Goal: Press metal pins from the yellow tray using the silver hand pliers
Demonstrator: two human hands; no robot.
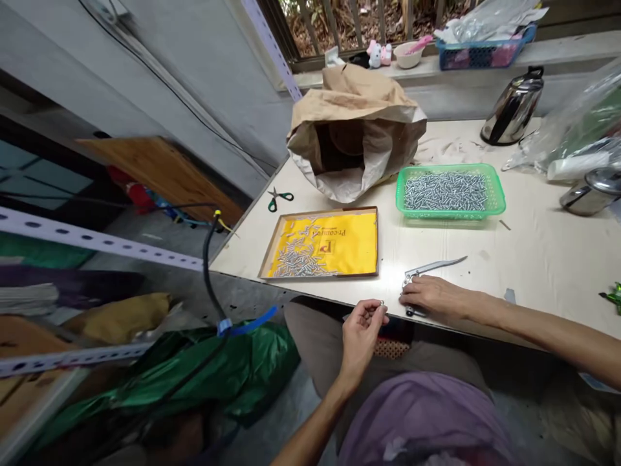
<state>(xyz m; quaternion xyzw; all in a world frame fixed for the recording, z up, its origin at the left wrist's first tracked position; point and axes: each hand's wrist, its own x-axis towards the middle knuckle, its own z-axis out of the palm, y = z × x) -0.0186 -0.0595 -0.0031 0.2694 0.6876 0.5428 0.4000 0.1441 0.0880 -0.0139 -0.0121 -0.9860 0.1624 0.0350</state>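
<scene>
My left hand [361, 329] is just off the table's front edge, thumb and fingers pinched on a small shiny metal piece [382, 304]. Beside it, my right hand [431, 294] has its fingers curled over the near part of a silver metal lever tool [434, 265]. The tool's long, slim arm points right along the tabletop, while its lower part is hidden under my fingers. To the left of the tool lies a shallow cardboard tray [377, 243] with a yellow lining, small metal pins [301, 260] heaped in its near left corner.
A green plastic basket [402, 213] full of similar metal pins stands behind my right hand. Green-handled scissors [279, 198] lie at the left edge, near an open brown paper bag [356, 139]. A steel kettle [514, 107] and a metal cup [592, 191] are at the right.
</scene>
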